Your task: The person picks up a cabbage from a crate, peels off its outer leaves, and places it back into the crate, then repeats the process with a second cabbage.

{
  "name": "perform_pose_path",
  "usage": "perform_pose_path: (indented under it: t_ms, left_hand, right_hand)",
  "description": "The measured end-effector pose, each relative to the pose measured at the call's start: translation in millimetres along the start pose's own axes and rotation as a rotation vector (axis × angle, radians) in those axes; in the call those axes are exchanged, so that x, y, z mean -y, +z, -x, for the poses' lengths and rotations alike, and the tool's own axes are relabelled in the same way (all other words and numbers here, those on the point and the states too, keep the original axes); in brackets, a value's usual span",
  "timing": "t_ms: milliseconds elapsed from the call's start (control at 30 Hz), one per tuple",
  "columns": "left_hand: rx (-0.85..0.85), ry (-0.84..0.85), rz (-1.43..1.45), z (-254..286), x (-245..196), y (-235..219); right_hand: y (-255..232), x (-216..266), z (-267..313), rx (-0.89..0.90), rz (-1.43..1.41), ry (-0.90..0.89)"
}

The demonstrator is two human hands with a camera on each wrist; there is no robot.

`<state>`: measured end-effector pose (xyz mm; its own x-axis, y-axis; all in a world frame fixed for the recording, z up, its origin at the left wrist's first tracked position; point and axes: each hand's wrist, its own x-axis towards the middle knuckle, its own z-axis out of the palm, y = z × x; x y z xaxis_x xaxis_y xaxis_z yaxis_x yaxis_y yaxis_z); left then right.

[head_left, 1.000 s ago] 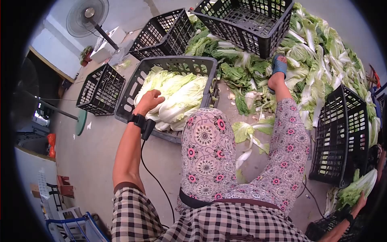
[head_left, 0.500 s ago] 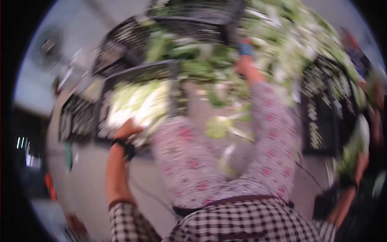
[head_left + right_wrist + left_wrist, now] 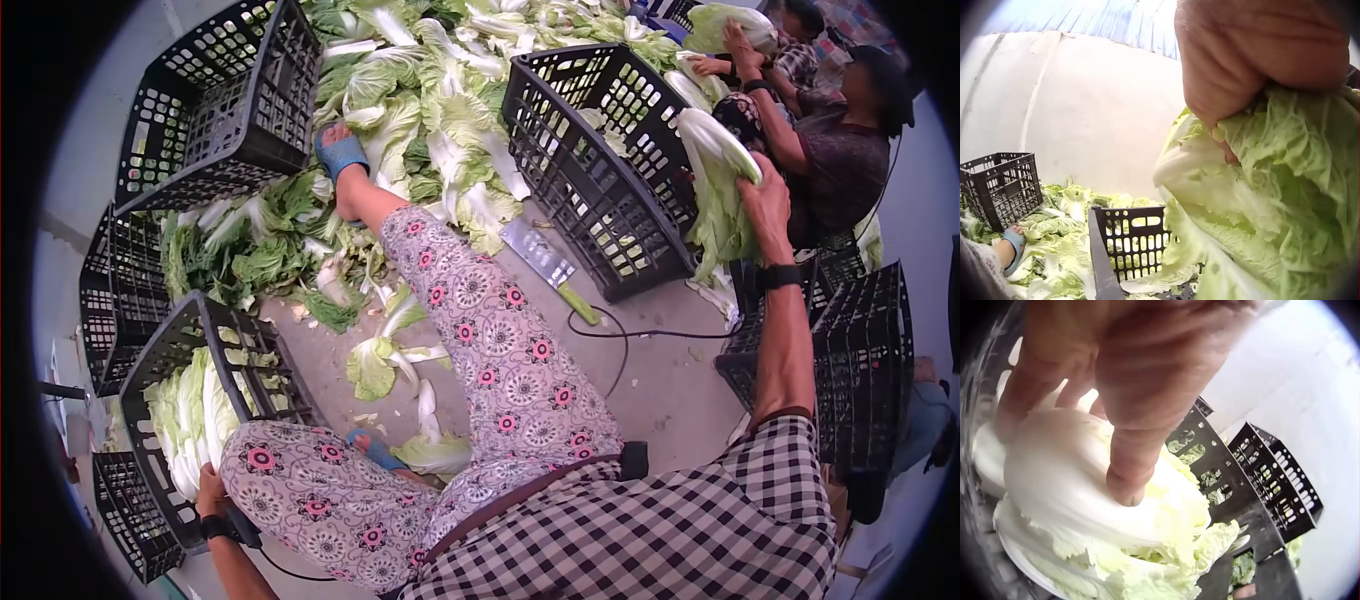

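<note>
My right hand (image 3: pixel 768 205) grips a napa cabbage (image 3: pixel 715 180) near one end, raised at the upper right of the head view. In the right wrist view its loose green leaves (image 3: pixel 1272 187) fill the right side, and the fingertips are partly hidden among them. At the lower left, my left hand (image 3: pixel 210 493) is at a black crate (image 3: pixel 1244 500) packed with pale cabbages (image 3: pixel 200 410). The left wrist view shows its thumb and fingers straddling the thick white base of one napa cabbage (image 3: pixel 1054 469), holding it from both sides.
A cleaver (image 3: pixel 540 258) with a green handle lies on the floor beside another black crate (image 3: pixel 590 215). Cast-off leaves (image 3: pixel 430 120) are heaped ahead, around my outstretched foot (image 3: pixel 343 165). Another person (image 3: pixel 840 150) sits at the upper right. A black cable (image 3: pixel 660 332) crosses the floor.
The head view has swung to the right. My right hand has lifted the cabbage up from low at the right side. The left hand stays at the cabbages in the crate.
</note>
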<state>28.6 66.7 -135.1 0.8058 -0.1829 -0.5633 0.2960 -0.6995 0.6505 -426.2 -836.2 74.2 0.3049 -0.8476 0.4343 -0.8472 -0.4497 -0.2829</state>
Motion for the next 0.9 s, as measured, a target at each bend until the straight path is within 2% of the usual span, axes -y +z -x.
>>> perform_pose_path:
  t_ms: [133, 200, 233, 267, 367, 433, 467, 567, 633, 700, 733, 800, 900]
  left_hand:
    - [0.066, -0.011, 0.002, 22.1, -15.3, 7.3]
    - [-0.047, 0.031, -0.15, 33.4, -14.2, 6.9]
    - [-0.12, 0.026, -0.228, 15.6, 13.2, 4.0]
    - [-0.193, 0.014, -0.304, -0.7, 37.1, 2.4]
    - [-0.046, -0.025, 0.188, 9.1, 21.8, 8.7]
    - [-0.101, 0.0, 0.247, 7.6, 28.1, 5.6]
    - [-0.112, 0.023, 0.22, 9.6, 19.9, 9.4]
    - [-0.127, 0.062, 0.231, 32.3, -25.4, 32.8]
    - [-0.13, -0.013, 0.154, 37.9, -26.1, 29.0]
    - [-0.123, -0.175, -0.036, 34.7, -14.8, 14.6]
    - [-0.18, -0.218, -0.094, 35.2, -23.2, 23.5]
    - [-0.176, -0.135, -0.062, 44.0, -34.4, 40.5]
    - [-0.135, -0.058, -0.269, 7.8, 5.2, 22.2]
  right_hand:
    - [34.6, 21.9, -27.5, -0.067, 0.044, -0.034]
    - [56.4, 30.7, -31.1, 0.094, 0.1, -0.154]
    - [68.2, 31.1, -30.7, 0.17, 0.13, -0.213]
    - [80.7, 28.7, -25.3, 0.171, 0.156, -0.238]
    - [97.7, 26.7, -27.1, 0.295, -0.19, -0.155]
    - [87.0, 35.2, -15.4, 0.415, -0.395, -0.131]
    - [77.6, 40.2, -8.6, 0.468, -0.499, -0.113]
    - [55.1, 54.5, 8.4, 0.516, -0.526, -0.182]
    - [48.3, 63.0, 17.5, 0.513, -0.63, -0.165]
    - [39.4, 78.6, 26.7, 0.526, -0.709, -0.165]
    - [33.4, 91.6, 33.2, 0.541, -0.736, -0.171]
    - [30.5, 113.6, 45.9, 0.582, -0.769, -0.205]
    - [33.1, 148.6, 69.2, 0.697, -0.751, -0.293]
